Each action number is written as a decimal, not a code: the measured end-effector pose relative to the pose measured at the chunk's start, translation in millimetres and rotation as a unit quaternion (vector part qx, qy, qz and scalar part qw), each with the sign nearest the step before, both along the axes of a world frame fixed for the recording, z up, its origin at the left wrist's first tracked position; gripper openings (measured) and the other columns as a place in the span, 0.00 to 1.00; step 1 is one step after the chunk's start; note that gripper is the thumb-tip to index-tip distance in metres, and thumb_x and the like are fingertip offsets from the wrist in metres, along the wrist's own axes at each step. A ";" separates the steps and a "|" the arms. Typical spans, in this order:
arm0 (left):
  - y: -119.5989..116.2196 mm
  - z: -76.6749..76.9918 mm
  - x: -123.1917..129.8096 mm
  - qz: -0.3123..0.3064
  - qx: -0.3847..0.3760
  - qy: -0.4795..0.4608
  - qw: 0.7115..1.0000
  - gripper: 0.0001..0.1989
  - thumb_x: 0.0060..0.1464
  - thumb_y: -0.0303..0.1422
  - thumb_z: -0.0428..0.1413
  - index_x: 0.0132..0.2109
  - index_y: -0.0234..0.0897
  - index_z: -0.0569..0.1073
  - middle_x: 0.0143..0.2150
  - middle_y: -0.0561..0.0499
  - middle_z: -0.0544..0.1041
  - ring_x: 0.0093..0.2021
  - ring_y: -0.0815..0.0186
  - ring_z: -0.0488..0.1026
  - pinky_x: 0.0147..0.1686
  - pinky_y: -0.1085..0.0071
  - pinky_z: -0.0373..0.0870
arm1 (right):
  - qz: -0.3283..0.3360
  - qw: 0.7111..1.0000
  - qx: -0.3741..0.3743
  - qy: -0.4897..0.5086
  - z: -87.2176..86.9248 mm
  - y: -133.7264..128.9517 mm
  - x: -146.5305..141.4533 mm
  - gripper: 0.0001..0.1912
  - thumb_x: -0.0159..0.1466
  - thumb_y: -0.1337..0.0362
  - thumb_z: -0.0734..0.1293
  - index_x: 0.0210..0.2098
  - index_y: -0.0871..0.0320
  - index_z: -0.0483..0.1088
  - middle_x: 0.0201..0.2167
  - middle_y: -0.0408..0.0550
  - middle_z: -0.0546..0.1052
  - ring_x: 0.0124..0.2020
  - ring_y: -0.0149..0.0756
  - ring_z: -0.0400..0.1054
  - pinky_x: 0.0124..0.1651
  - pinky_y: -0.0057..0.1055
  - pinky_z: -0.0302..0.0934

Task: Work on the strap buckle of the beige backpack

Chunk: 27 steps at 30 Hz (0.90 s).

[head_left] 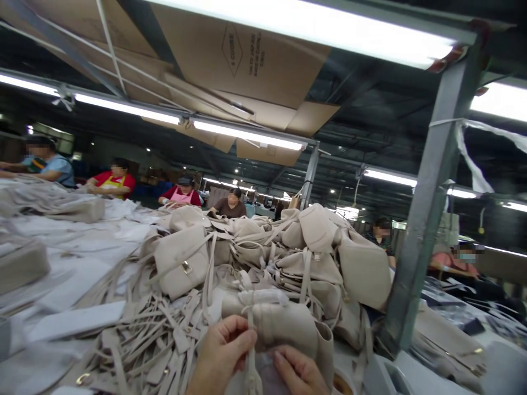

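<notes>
My left hand (225, 354) is closed, thumb and forefinger pinching a narrow beige strap (251, 359) that hangs down in front of me. To its right, my right hand (300, 373) has its thumb and fingers drawn together. Pale, see-through film (267, 366) lies by its fingertips; whether they grip it I cannot make out. Just beyond both hands rests a beige handbag (284, 325), with a whitish wrapped piece (263, 297) along its top. The lower part of the strap runs out of view at the bottom.
Beige bags (183, 260) are heaped behind, and loose straps (152, 334) lie tangled at left. A roll of tape (342, 383) is near my right hand. A grey metal post (426, 186) rises at right. Several people sit at work farther off.
</notes>
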<state>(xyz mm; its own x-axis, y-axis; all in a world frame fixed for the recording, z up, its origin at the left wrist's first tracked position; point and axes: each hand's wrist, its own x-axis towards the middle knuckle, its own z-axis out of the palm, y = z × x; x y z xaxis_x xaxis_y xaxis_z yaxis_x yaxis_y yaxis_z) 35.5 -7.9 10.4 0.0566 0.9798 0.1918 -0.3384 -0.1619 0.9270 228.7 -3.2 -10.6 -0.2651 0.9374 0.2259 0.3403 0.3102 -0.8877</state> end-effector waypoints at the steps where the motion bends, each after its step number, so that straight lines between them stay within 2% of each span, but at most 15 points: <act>1: 2.6 -2.7 1.2 0.006 0.016 0.010 1.000 0.20 0.37 0.48 0.67 0.26 0.36 0.73 0.15 0.59 0.63 0.14 0.76 0.52 0.14 0.77 0.45 | 0.011 0.998 -0.028 0.055 1.5 1.6 -7.5 0.30 0.58 0.35 0.64 0.36 0.55 0.80 0.28 0.46 0.78 0.33 0.40 0.69 0.38 0.31 0.62; 4: 8.0 -8.0 0.7 0.039 0.036 0.024 0.998 0.18 0.38 0.45 0.66 0.29 0.36 0.74 0.16 0.59 0.65 0.14 0.75 0.54 0.14 0.77 0.50 | 0.050 0.973 -0.105 0.200 7.4 6.2 -25.8 0.24 0.55 0.39 0.71 0.35 0.53 0.79 0.28 0.44 0.78 0.31 0.38 0.69 0.38 0.31 0.64; 8: 6.5 -4.9 -6.5 0.082 0.019 0.028 0.996 0.18 0.38 0.42 0.66 0.31 0.38 0.69 0.15 0.60 0.66 0.13 0.75 0.55 0.14 0.78 0.49 | 0.048 0.939 -0.144 0.308 15.8 12.7 -39.4 0.22 0.49 0.44 0.77 0.31 0.56 0.78 0.23 0.43 0.77 0.24 0.33 0.67 0.31 0.29 0.63; 14: -1.0 4.4 -5.0 0.105 0.020 0.019 0.994 0.17 0.43 0.39 0.63 0.37 0.38 0.66 0.16 0.63 0.65 0.15 0.74 0.56 0.16 0.79 0.51 | 0.033 0.924 -0.159 0.345 37.3 3.6 -52.8 0.22 0.50 0.47 0.78 0.32 0.59 0.79 0.26 0.47 0.80 0.25 0.33 0.70 0.31 0.27 0.63; 16: -1.1 3.6 -3.1 0.114 0.022 0.027 0.993 0.19 0.44 0.38 0.62 0.41 0.38 0.66 0.16 0.63 0.65 0.16 0.73 0.57 0.16 0.78 0.52 | 0.049 0.919 -0.158 0.357 41.1 0.2 -58.0 0.23 0.49 0.47 0.78 0.33 0.59 0.79 0.26 0.48 0.80 0.24 0.35 0.71 0.30 0.29 0.63; 21: 1.7 -1.6 -4.2 0.149 0.047 0.068 0.985 0.23 0.47 0.36 0.59 0.50 0.34 0.67 0.17 0.63 0.65 0.18 0.71 0.58 0.21 0.74 0.56 | 0.115 0.922 -0.133 0.344 37.4 3.0 -68.2 0.23 0.49 0.54 0.80 0.41 0.56 0.78 0.31 0.50 0.82 0.31 0.44 0.76 0.38 0.36 0.66; 27: 1.6 1.0 -9.7 0.218 0.076 0.121 0.965 0.28 0.46 0.36 0.61 0.55 0.31 0.70 0.20 0.61 0.64 0.22 0.67 0.64 0.26 0.72 0.60 | 0.091 0.920 -0.132 0.358 34.8 10.4 -72.8 0.27 0.49 0.56 0.80 0.45 0.58 0.75 0.35 0.52 0.83 0.36 0.48 0.77 0.44 0.39 0.67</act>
